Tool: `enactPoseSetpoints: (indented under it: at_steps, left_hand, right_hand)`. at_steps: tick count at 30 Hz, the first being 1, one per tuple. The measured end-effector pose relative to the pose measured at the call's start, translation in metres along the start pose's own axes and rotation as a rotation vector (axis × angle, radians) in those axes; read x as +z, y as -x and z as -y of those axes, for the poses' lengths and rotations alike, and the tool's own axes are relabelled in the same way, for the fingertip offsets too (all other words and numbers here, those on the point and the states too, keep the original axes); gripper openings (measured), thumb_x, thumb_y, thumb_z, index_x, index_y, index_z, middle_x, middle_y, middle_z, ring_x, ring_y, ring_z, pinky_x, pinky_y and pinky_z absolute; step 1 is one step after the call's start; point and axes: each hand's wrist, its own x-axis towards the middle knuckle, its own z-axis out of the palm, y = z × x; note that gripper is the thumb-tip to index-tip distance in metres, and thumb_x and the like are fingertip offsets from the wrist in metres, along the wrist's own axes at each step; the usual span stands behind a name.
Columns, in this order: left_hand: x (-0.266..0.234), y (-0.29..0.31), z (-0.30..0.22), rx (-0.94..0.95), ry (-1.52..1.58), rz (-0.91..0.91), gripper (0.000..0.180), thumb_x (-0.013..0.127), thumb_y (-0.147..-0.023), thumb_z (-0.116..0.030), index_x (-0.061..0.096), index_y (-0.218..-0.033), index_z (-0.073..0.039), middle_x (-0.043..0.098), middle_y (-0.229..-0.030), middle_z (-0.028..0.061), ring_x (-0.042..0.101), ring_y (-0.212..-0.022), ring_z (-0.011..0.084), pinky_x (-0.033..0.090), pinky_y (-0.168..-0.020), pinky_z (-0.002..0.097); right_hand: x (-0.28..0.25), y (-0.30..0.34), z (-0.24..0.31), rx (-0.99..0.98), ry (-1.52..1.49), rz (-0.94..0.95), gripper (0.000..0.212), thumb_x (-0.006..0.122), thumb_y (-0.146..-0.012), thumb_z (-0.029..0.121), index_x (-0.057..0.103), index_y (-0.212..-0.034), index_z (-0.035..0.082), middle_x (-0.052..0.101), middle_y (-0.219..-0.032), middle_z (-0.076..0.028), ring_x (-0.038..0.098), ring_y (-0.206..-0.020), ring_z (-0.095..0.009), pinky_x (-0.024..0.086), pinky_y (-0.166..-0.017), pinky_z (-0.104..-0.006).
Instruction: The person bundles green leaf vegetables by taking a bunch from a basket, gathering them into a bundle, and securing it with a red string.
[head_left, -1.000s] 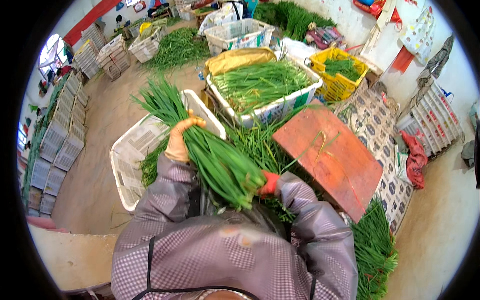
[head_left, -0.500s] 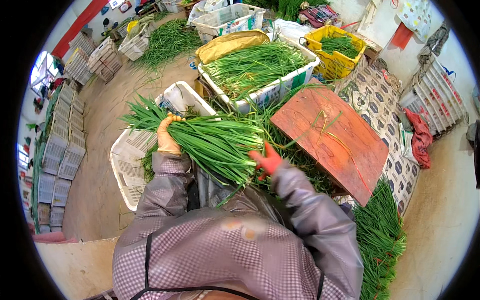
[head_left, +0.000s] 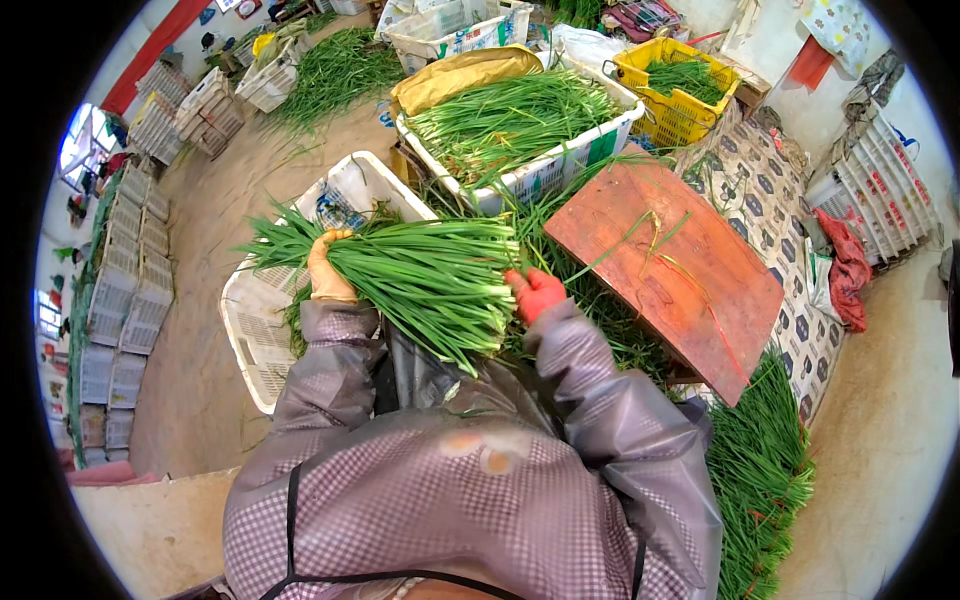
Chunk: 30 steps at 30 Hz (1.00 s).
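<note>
A thick bunch of garlic chives [head_left: 430, 275] lies across in front of me, leaf tips to the left and pale stem ends to the right. My left hand [head_left: 330, 268], in a tan glove, is closed round the leafy part. Beside the pale ends is my right hand [head_left: 540, 293] in a red glove, its fingers curled together and touching the stems. What, if anything, those fingers pinch is hidden. Under the leaves stands a white plastic crate [head_left: 262, 345] with some greens in it.
A reddish wooden board [head_left: 665, 270] with loose leaves sits to the right. Ahead is a white crate [head_left: 628, 118] full of chives, with a yellow crate [head_left: 668, 125] beyond. Tied chives [head_left: 760, 480] are heaped at the lower right. Stacked crates [head_left: 135, 290] line the left.
My right hand has drawn its fingers together and shifted slightly down at the stem ends. The bunch's stem end has shifted a little. My left hand keeps its grip.
</note>
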Motion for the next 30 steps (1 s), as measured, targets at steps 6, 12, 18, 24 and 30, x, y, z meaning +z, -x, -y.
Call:
enactPoseSetpoints:
  at_steps: [6, 12, 18, 24, 30]
  left_hand:
    - [-0.007, 0.006, -0.003, 0.022, -0.081, -0.088, 0.017, 0.054, -0.085, -0.023, 0.058, -0.088, -0.007, 0.062, -0.085, 0.0073, 0.059, -0.08, 0.0228, 0.05, -0.079, 0.0361]
    - [-0.008, -0.001, 0.001, 0.017, -0.096, -0.115, 0.021, 0.051, -0.086, -0.026, 0.059, -0.085, -0.006, 0.062, -0.087, 0.0077, 0.059, -0.08, 0.0224, 0.05, -0.079, 0.0352]
    - [-0.013, 0.001, 0.0, -0.012, -0.073, -0.133, 0.021, 0.052, -0.085, -0.025, 0.059, -0.085, -0.005, 0.062, -0.085, 0.0075, 0.06, -0.08, 0.0235, 0.051, -0.078, 0.0363]
    - [-0.013, 0.005, 0.0, -0.01, -0.068, -0.146, 0.024, 0.05, -0.085, -0.028, 0.059, -0.085, -0.006, 0.062, -0.084, 0.0085, 0.06, -0.079, 0.0249, 0.051, -0.077, 0.0379]
    - [-0.005, 0.009, 0.002, -0.125, -0.051, -0.151, 0.024, 0.051, -0.082, -0.028, 0.06, -0.085, -0.006, 0.064, -0.086, 0.0098, 0.06, -0.078, 0.0273, 0.052, -0.074, 0.04]
  right_hand:
    - [-0.081, 0.009, -0.039, 0.532, 0.168, 0.123, 0.042, 0.06, -0.089, 0.041, 0.068, -0.105, 0.004, 0.07, -0.091, -0.015, 0.066, -0.072, -0.02, 0.051, -0.065, -0.0329]
    - [-0.036, 0.04, 0.036, -0.041, 0.065, 0.364, 0.044, 0.054, -0.092, 0.043, 0.062, -0.115, 0.006, 0.069, -0.099, -0.017, 0.067, -0.081, -0.028, 0.052, -0.076, -0.038]
    - [-0.039, 0.022, -0.002, 0.042, 0.445, 0.257, 0.041, 0.049, -0.093, 0.044, 0.062, -0.117, 0.013, 0.068, -0.099, -0.016, 0.066, -0.087, -0.032, 0.05, -0.083, -0.0364]
    - [-0.036, 0.044, -0.037, 0.243, -0.314, 0.207, 0.063, 0.073, -0.082, 0.036, 0.049, -0.133, 0.008, 0.066, -0.107, -0.014, 0.064, -0.093, -0.024, 0.054, -0.076, -0.0379]
    - [-0.008, 0.031, -0.024, 0.386, -0.804, 0.203, 0.029, 0.064, -0.091, 0.014, 0.06, -0.119, 0.008, 0.045, -0.057, 0.005, 0.035, -0.042, -0.007, 0.026, -0.039, -0.0248]
